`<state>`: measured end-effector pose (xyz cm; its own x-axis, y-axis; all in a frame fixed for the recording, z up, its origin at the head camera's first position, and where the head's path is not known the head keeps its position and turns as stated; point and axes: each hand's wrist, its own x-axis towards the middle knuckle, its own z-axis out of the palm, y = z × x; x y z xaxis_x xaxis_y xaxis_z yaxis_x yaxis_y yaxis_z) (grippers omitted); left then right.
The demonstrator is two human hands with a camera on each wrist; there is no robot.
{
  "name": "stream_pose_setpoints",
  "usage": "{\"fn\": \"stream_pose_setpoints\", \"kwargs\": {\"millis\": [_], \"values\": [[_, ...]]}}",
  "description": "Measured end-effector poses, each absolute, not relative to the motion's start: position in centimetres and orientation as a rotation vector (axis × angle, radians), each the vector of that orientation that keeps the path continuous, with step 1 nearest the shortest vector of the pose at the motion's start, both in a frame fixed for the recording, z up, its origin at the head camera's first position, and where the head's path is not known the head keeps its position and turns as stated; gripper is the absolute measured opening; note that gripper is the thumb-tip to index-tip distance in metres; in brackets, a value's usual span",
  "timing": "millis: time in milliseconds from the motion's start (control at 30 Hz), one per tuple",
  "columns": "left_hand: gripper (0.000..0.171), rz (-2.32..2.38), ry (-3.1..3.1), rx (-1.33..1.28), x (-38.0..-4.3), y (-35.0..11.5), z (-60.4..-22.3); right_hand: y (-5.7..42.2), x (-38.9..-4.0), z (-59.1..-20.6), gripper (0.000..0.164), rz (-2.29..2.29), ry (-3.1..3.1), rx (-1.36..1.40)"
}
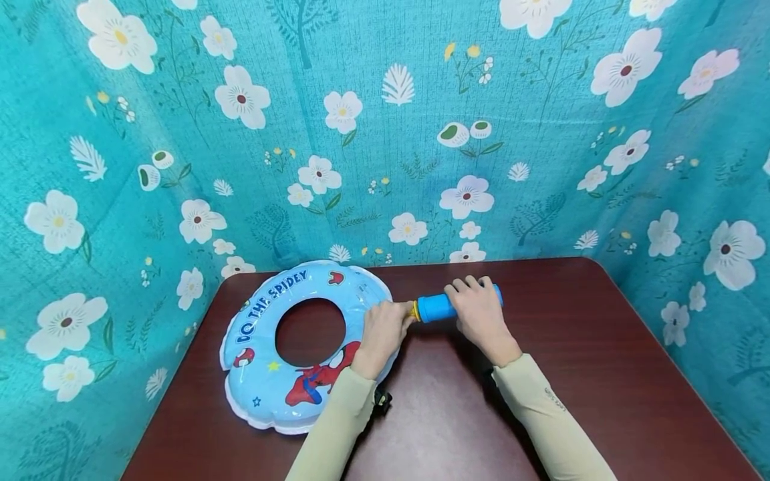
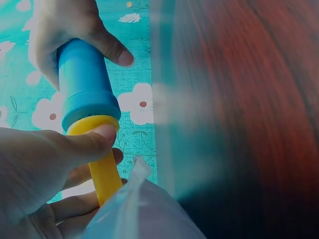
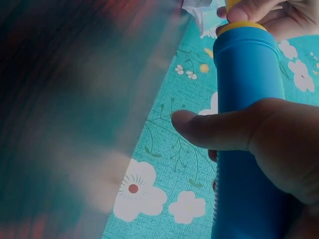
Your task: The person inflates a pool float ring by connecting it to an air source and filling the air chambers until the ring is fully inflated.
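A light blue inflated swim ring (image 1: 265, 381) with a red cartoon figure lies on the table to the left. My right hand (image 1: 479, 314) grips the blue barrel (image 2: 84, 74) of a hand air pump (image 1: 436, 308), thumb along one side in the right wrist view. With thumb and fingers, my left hand (image 1: 385, 327) pinches the yellow end piece (image 2: 104, 174) just below the barrel's ribbed collar (image 3: 246, 34). That yellow piece points toward the ring's right edge, and its far tip is hidden behind the ring's clear plastic edge (image 2: 134, 199) in the left wrist view.
The dark red-brown table (image 1: 577, 374) extends to the right and in front of the hands. A teal flowered cloth (image 1: 385, 133) hangs close behind the table's back edge and along both sides.
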<state>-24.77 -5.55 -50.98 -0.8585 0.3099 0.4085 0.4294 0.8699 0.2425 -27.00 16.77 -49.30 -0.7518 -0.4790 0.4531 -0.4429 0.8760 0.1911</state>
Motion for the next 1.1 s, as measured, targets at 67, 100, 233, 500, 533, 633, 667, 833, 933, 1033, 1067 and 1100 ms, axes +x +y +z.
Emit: {"fn": "stream_pose_setpoints", "kwargs": {"millis": [67, 100, 233, 500, 533, 633, 667, 833, 933, 1033, 1067, 1100], "values": [[0.009, -0.454, -2.689, -0.562, -24.8, -5.5, -51.0, 17.2, -27.1, -49.1, 0.041, -0.071, -2.566, 0.646], [0.01, -0.453, -2.691, -0.567, -24.8, -5.5, -51.0, 17.4, -27.1, -48.9, 0.044, -0.057, -2.576, 0.633], [0.011, -0.464, -2.692, -0.572, -24.7, -5.6, -50.9, 19.2, -27.1, -47.7, 0.047, 0.007, -2.579, 0.567], [0.013, -0.343, -2.652, -0.563, -24.6, -5.6, -50.8, 24.2, -26.9, -45.2, 0.05, 0.048, -2.56, 0.445], [0.014, -0.316, -2.655, -0.558, -24.6, -5.6, -50.8, 24.7, -26.8, -44.9, 0.051, 0.049, -2.561, 0.433], [0.018, -0.264, -2.674, -0.549, -24.6, -5.5, -50.8, 25.4, -26.6, -44.4, 0.051, 0.053, -2.557, 0.415], [0.02, -0.258, -2.684, -0.545, -24.6, -5.4, -50.8, 25.5, -26.5, -44.4, 0.052, 0.053, -2.555, 0.414], [0.023, -0.304, -2.725, -0.533, -24.6, -5.3, -50.8, 25.5, -26.5, -44.3, 0.055, 0.041, -2.552, 0.415], [0.023, -0.329, -2.741, -0.522, -24.7, -5.3, -50.9, 25.1, -26.5, -44.4, 0.055, 0.036, -2.556, 0.406], [0.024, -0.332, -2.749, -0.516, -24.8, -5.3, -51.1, 24.5, -26.7, -44.8, 0.05, 0.022, -2.549, 0.409], [0.024, -0.328, -2.75, -0.517, -24.8, -5.2, -51.1, 24.1, -26.8, -45.0, 0.049, 0.013, -2.543, 0.411], [0.023, -0.325, -2.75, -0.518, -24.8, -5.2, -51.1, 23.8, -26.9, -45.2, 0.047, 0.003, -2.538, 0.414]]}}
